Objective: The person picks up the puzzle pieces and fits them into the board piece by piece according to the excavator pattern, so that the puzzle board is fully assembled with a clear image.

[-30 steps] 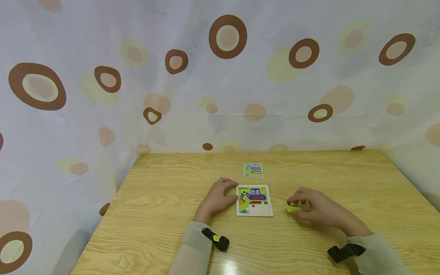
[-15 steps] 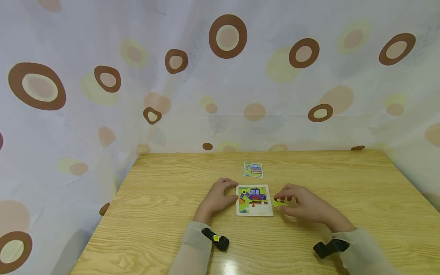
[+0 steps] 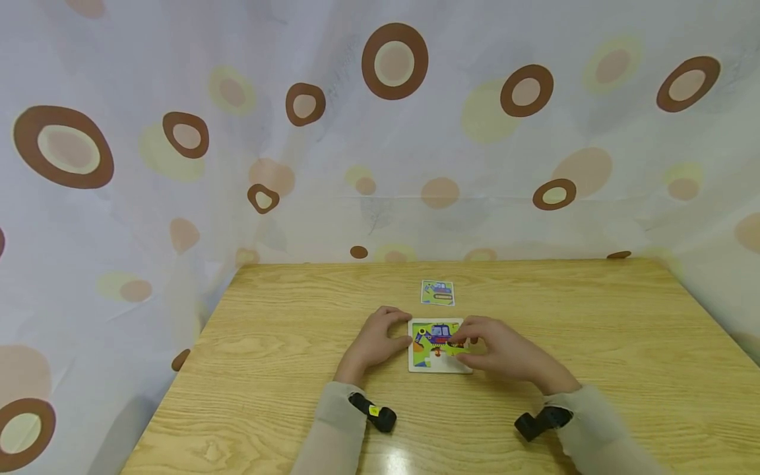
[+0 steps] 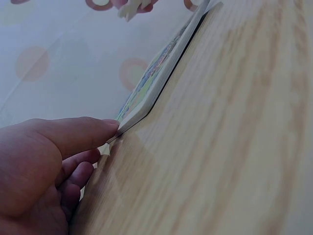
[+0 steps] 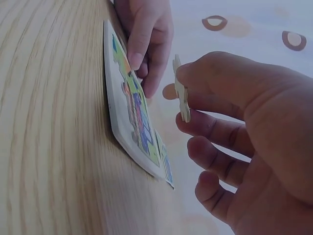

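A jigsaw tray point(image 3: 418, 369) with a white frame and a partly filled blue excavator picture lies on the table. Bare white shows along the lower right of its picture. My left hand point(image 3: 375, 340) rests at the tray's left side, thumb and forefinger apart and touching its edge. In the left wrist view the thumb point(image 4: 83, 134) meets the tray's edge. My right hand point(image 3: 495, 346) pinches a green puzzle piece point(image 3: 456, 350) over the tray's right part. In the right wrist view the puzzle piece point(image 5: 181, 93) is seen edge-on, raised off the tray, between thumb and fingers.
Behind the tray lies a small picture card point(image 3: 437, 292) with a similar excavator. The wooden table point(image 3: 285, 330) ends at a pale spotted curtain point(image 3: 332, 158) at the back and sides. A black camera band point(image 3: 543, 422) sits on each wrist.
My right hand has carried the pinched puzzle piece leftward, from the table right of the tray to over the tray. My left hand has stayed at the tray's left edge.
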Action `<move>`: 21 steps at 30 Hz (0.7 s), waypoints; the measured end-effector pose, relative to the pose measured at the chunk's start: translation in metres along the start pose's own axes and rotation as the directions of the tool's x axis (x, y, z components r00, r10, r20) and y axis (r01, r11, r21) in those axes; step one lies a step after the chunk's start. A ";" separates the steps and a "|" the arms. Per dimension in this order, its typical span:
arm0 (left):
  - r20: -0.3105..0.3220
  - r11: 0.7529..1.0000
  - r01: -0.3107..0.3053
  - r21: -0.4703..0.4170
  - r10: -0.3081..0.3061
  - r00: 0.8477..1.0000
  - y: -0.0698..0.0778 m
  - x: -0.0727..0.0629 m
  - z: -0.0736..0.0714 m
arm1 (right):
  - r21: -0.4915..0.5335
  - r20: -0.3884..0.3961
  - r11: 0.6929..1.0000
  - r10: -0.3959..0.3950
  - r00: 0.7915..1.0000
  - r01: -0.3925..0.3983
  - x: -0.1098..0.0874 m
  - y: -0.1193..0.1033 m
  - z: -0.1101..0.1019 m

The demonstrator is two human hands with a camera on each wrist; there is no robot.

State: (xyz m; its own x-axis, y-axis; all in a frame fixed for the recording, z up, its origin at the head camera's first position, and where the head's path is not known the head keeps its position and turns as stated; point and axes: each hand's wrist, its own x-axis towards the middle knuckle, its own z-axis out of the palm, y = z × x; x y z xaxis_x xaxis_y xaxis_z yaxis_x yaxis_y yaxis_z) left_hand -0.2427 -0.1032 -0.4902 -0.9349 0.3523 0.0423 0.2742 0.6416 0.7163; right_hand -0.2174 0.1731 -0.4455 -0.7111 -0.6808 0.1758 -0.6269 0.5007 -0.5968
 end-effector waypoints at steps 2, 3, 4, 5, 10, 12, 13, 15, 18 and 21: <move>0.000 1.000 0.002 0.003 -0.002 1.000 0.000 0.000 0.000 | -0.006 0.011 1.000 0.003 1.000 -0.003 0.004 -0.002 0.002; 0.001 1.000 0.003 0.005 -0.003 1.000 0.001 0.000 0.000 | -0.007 0.017 1.000 0.001 1.000 0.000 0.005 -0.003 0.003; 0.001 1.000 0.003 0.007 -0.003 1.000 0.001 0.000 0.000 | -0.008 0.023 1.000 -0.001 1.000 0.001 0.007 -0.003 0.004; 0.001 1.000 0.005 0.010 -0.005 1.000 0.001 0.000 0.000 | -0.006 0.029 1.000 -0.001 1.000 0.001 0.009 -0.004 0.005; -0.002 1.000 0.002 0.002 -0.002 1.000 0.001 0.000 0.000 | 0.016 0.050 1.000 -0.021 0.999 0.020 0.016 -0.005 0.012; -0.005 1.000 -0.003 -0.004 0.003 1.000 0.001 0.000 0.000 | 0.024 0.051 0.999 -0.039 0.998 0.038 0.019 -0.005 0.015; -0.004 1.000 0.000 -0.005 0.000 1.000 0.001 0.000 -0.001 | 0.026 0.050 0.999 -0.046 0.998 0.045 0.020 -0.005 0.016; -0.003 1.000 0.001 -0.002 -0.001 1.000 0.001 0.000 -0.001 | 0.022 0.053 0.998 -0.053 0.997 0.052 0.021 -0.004 0.019; -0.001 1.000 0.005 -0.001 -0.005 1.000 0.002 0.000 -0.001 | 0.016 0.060 0.999 -0.048 0.997 0.047 0.023 -0.002 0.022; -0.001 1.000 0.007 -0.002 -0.007 1.000 0.002 -0.001 -0.001 | 0.002 0.071 0.999 -0.032 0.997 0.032 0.024 0.000 0.025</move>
State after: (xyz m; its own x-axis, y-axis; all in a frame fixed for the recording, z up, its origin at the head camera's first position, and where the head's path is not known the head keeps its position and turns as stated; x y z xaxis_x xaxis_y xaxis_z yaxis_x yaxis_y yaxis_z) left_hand -0.2416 -0.1031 -0.4878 -0.9369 0.3475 0.0379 0.2673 0.6425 0.7181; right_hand -0.2259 0.1436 -0.4607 -0.6663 -0.7326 0.1392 -0.6487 0.4773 -0.5928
